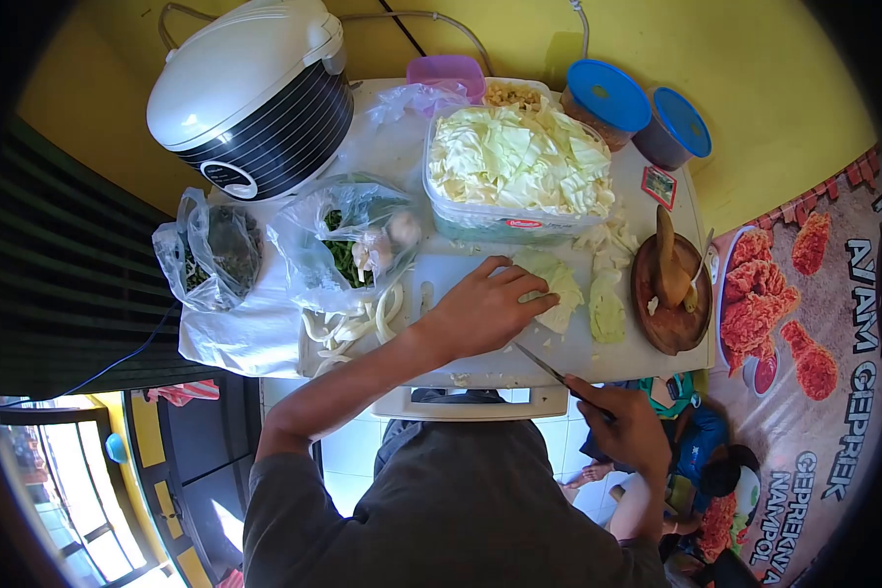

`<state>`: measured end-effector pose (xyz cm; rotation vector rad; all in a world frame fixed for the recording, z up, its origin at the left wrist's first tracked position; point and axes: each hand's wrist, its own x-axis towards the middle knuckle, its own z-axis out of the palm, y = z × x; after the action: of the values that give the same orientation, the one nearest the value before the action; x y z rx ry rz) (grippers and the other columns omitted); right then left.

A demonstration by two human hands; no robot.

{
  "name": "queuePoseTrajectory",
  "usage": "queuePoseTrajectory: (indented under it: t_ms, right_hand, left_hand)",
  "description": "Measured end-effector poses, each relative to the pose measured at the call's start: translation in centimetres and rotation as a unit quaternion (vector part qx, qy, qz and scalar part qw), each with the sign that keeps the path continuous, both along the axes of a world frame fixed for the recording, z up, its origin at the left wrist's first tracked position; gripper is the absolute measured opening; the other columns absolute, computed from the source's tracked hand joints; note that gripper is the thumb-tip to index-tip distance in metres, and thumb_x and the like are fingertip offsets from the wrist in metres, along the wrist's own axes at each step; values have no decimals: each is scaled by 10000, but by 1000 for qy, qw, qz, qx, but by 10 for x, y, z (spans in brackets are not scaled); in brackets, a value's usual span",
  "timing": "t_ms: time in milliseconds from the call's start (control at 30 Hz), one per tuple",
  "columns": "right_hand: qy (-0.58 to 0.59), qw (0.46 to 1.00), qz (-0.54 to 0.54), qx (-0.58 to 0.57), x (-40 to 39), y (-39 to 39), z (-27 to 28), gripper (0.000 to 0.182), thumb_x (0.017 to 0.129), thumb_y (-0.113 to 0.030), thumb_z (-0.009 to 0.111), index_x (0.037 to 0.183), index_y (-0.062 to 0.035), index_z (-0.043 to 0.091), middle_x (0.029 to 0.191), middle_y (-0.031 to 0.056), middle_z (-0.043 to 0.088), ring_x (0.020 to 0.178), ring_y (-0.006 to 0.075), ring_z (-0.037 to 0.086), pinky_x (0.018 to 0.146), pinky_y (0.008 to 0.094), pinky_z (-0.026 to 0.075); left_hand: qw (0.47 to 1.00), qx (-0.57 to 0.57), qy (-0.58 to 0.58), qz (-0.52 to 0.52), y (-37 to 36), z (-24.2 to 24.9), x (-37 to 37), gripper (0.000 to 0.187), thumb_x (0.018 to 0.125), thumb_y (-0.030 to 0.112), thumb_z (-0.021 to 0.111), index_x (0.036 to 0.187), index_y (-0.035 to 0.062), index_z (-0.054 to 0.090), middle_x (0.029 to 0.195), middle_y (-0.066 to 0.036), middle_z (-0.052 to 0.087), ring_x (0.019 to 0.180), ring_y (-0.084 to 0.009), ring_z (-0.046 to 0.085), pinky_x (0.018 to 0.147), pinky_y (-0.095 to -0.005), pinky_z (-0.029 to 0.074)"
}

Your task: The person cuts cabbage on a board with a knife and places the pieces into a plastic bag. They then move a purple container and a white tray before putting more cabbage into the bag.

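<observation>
My left hand (490, 307) lies over a pale green cabbage leaf (559, 292) on the white cutting board (446, 269), its bent fingers pressing the leaf down. In my right hand (625, 428) is a knife (542, 364), gripped by its dark handle, the blade pointing up and left toward the board's near edge, just below the left hand. Another piece of cabbage (607, 309) sits to the right of the leaf. Behind the board stands a clear plastic container (500, 228) heaped with cut cabbage (519, 162).
To the right is a stone mortar (647, 328) with a pestle (669, 260). Blue-lidded tubs (608, 93) stand at the back. On the left are a rice cooker (255, 98), plastic bags of vegetables (343, 240) and pale strips (348, 328). People (701, 441) sit beyond the table, lower right.
</observation>
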<state>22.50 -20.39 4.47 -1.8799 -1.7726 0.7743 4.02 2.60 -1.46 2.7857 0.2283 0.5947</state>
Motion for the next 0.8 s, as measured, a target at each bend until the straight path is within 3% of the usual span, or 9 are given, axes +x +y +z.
queuePoseTrajectory:
  t_ms: [67,167,200,300,400,500,533,633,800]
  right_hand:
    - [46,998,-42,-16,14,-9,15,449,914,-13,721,1352,-108,720,829,180,741,680,263,719,660,362,552]
    - [26,996,-86,-18,25,-9,26,430,922,-9,712,1344,-93,722,812,185,736,695,242,724,699,341,554]
    - [34,991,-122,-36,25,-9,22,428,934,-2,699,1356,-71,705,855,209,737,759,257,734,768,333,554]
    - [41,988,-133,72,14,2,0,458,953,22,659,1402,-67,666,927,236,727,790,307,715,800,348,547]
    - [35,986,-133,90,-11,14,-18,483,980,27,596,1460,-28,599,1000,200,734,802,171,644,782,299,517]
    - [11,991,-105,84,-39,25,-31,621,961,72,588,1556,-85,504,875,199,641,741,360,672,724,403,553]
    - [4,989,-84,123,-46,28,-40,667,944,71,592,1577,-105,479,844,177,604,695,348,656,662,425,552]
    - [-31,991,-69,106,-64,34,-49,672,930,55,613,1569,-113,494,830,161,596,686,334,662,630,436,548]
    - [-96,991,-45,85,-62,45,-52,667,923,-8,660,1556,-160,518,803,122,612,609,324,652,582,450,556]
  left_hand:
    - [1000,8,-12,24,-6,-4,2,426,853,92,717,1275,149,712,1284,-14,679,1169,-227,649,1107,-422,451]
    - [998,54,-12,44,-9,-14,3,387,896,113,670,1277,166,714,1278,-4,679,1175,-209,641,1119,-437,435]
    - [996,68,-5,48,-9,-9,-1,380,905,117,659,1277,168,715,1277,-3,679,1184,-205,637,1122,-444,432]
    - [994,87,29,55,-10,1,-22,387,908,124,653,1288,165,710,1287,-6,677,1213,-203,626,1127,-457,424]
    - [992,73,77,68,-16,6,-47,415,903,111,653,1314,157,696,1317,-15,669,1251,-206,611,1131,-459,422]
    - [989,46,99,96,-29,4,-67,458,897,84,648,1351,139,676,1357,-28,656,1297,-216,590,1134,-464,420]
    - [989,36,101,106,-33,3,-70,474,894,73,646,1364,132,669,1371,-33,651,1313,-221,582,1135,-467,419]
    - [989,16,67,131,-45,-7,-73,518,869,58,663,1385,100,653,1406,-47,637,1366,-237,552,1145,-477,414]
    - [986,-37,12,160,-53,-18,-72,425,914,120,679,1334,53,675,1391,-82,650,1372,-253,558,1169,-480,396]
